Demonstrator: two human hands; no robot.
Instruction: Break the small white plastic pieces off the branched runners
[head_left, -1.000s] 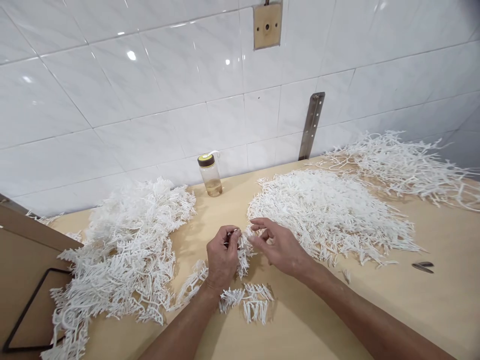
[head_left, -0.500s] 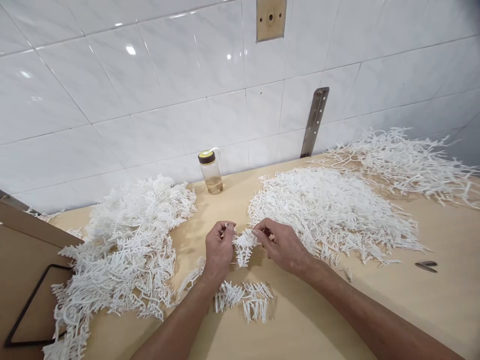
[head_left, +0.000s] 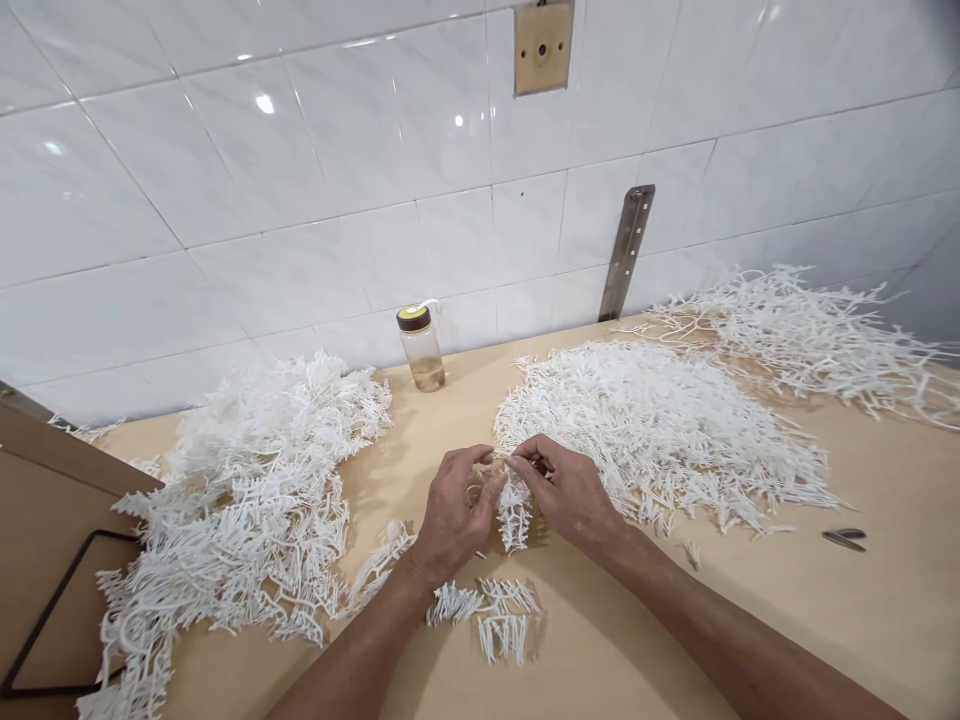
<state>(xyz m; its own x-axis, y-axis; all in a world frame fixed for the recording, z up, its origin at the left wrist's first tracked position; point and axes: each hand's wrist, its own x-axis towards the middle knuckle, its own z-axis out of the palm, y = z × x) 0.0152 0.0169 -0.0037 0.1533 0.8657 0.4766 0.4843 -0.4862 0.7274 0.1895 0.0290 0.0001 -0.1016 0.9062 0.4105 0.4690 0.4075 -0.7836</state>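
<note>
My right hand pinches a cluster of white branched plastic strands, which hangs below the fingertips above the table. My left hand is at its left side, thumb and forefinger curled toward my right fingertips. Whatever lies between those left fingertips is too small to tell. Nearer me on the table lie several short comb-like white pieces, spread in small groups. A loose white strand bunch rests left of my left wrist.
Big heaps of white strands lie left and right, with a looser tangle at far right. A lidded bottle stands by the tiled wall. Small dark snips lie at right. A brown box stands at left.
My left hand has moved right, up against my right fingertips. The hanging white cluster has shifted slightly right and lower. The view has tilted up a little.
</note>
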